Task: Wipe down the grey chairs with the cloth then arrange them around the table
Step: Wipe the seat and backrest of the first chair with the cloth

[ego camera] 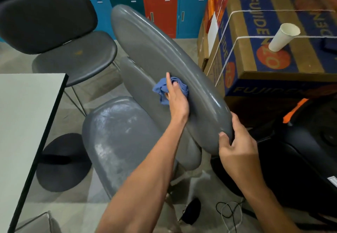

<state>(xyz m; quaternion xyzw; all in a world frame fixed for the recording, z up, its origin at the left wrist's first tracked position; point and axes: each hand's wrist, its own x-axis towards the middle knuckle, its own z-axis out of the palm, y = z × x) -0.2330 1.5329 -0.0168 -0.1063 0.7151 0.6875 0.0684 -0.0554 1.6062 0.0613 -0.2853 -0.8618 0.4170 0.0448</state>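
Left hand (pixel 176 99) pressing crumpled blue cloth (pixel 165 91) on glossy grey backrest (pixel 160 54), right hand (pixel 237 141) gripping its rounded edge

table (pixel 27 114) left of near chair (pixel 120 141); second chair (pixel 54 32) behind; boxes (pixel 273 50) right, cup (pixel 283 37) on top

we see a crumpled blue cloth (pixel 170 90) against the near grey chair's (pixel 127 141) glossy backrest; another chair (pixel 73 57) stands behind.

This looks like an office break or storage room: blue and red metal lockers (pixel 145 1) line the top of the frame, strapped cardboard cartons (pixel 273 37) stack at upper right, and a pale table (pixel 27 123) sits at left.
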